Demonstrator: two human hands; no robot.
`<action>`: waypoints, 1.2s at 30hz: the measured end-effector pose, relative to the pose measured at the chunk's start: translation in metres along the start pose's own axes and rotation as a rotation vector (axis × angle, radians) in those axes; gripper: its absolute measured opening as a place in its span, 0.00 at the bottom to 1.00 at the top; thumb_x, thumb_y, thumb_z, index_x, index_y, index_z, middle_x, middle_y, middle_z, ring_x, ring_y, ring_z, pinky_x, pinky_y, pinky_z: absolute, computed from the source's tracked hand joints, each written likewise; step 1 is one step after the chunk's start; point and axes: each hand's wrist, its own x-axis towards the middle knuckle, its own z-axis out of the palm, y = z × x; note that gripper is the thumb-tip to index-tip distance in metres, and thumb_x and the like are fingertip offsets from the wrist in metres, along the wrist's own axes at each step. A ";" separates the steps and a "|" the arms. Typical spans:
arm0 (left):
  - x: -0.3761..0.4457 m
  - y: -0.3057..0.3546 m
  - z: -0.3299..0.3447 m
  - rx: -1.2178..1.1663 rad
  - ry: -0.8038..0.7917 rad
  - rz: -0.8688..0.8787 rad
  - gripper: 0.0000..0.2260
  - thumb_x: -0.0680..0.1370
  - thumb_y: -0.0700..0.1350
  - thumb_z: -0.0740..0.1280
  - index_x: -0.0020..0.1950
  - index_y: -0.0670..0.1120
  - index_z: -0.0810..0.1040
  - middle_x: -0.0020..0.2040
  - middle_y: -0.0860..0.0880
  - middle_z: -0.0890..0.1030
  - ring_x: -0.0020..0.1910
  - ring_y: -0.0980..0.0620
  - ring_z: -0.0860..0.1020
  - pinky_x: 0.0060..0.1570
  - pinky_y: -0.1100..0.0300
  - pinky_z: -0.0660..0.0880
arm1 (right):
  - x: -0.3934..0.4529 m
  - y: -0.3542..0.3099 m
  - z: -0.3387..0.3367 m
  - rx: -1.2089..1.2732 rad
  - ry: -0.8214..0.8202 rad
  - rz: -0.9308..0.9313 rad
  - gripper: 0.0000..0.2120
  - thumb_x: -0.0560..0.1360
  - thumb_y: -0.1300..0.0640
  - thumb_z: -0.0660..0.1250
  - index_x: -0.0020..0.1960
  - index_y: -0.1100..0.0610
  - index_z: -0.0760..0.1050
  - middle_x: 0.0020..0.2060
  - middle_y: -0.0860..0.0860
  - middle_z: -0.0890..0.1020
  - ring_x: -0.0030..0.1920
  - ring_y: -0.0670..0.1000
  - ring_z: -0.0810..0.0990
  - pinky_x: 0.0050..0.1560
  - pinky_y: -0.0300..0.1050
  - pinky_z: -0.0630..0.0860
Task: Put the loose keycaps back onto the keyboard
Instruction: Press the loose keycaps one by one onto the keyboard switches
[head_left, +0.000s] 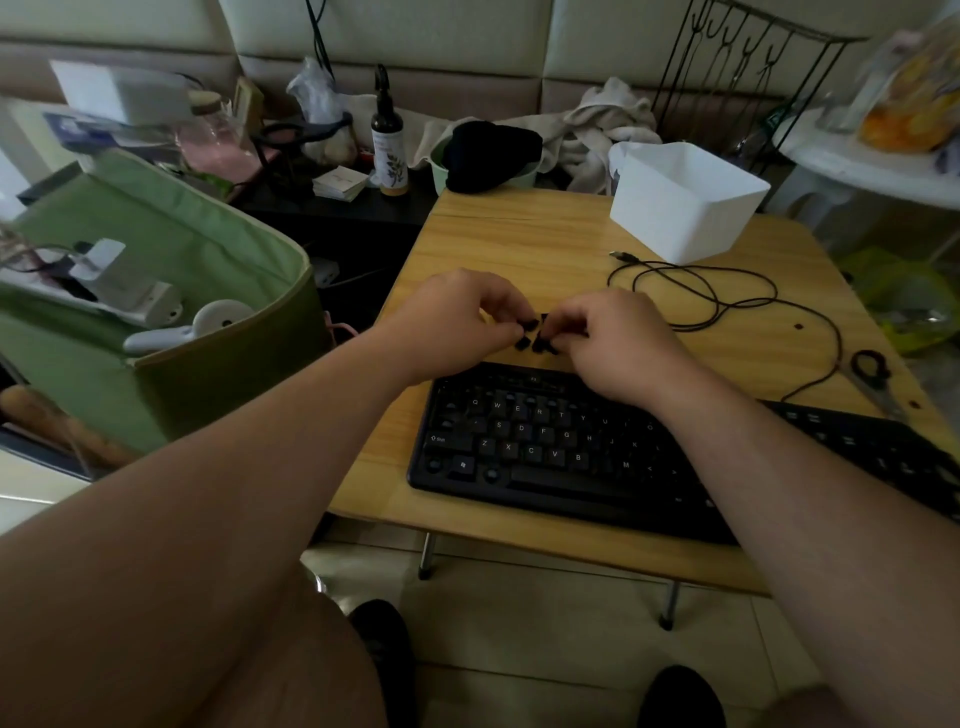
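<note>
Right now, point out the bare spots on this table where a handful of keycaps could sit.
Bare wood lies between the table's left edge and the hands, left of the white bin. A narrower strip runs before the keyboard. Crowded: the cable loops on the right, and loose keycaps sit under both hands' fingers.

Pretty dim on my end, soft flat light, weak shadows, fisheye bending the edges, corners blurry, top right washed out.
</note>
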 end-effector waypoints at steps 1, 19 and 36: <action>-0.002 0.002 0.000 -0.003 -0.020 0.025 0.08 0.78 0.49 0.75 0.56 0.58 0.84 0.47 0.60 0.85 0.45 0.63 0.80 0.45 0.66 0.75 | -0.001 -0.001 -0.002 0.145 0.032 0.054 0.08 0.77 0.60 0.73 0.48 0.46 0.85 0.44 0.43 0.84 0.45 0.44 0.80 0.48 0.41 0.74; -0.024 0.027 0.007 -0.137 0.113 0.323 0.12 0.73 0.47 0.81 0.53 0.51 0.83 0.39 0.54 0.83 0.40 0.54 0.81 0.41 0.70 0.73 | -0.027 -0.009 -0.024 1.197 -0.246 0.383 0.09 0.81 0.68 0.64 0.51 0.55 0.79 0.30 0.48 0.77 0.25 0.44 0.61 0.23 0.35 0.55; -0.026 0.030 -0.014 -0.444 -0.024 0.120 0.13 0.78 0.39 0.75 0.58 0.54 0.82 0.47 0.48 0.86 0.46 0.43 0.83 0.56 0.46 0.81 | -0.039 -0.020 -0.031 0.990 -0.036 0.109 0.13 0.77 0.72 0.69 0.59 0.61 0.82 0.36 0.48 0.83 0.26 0.39 0.74 0.25 0.29 0.67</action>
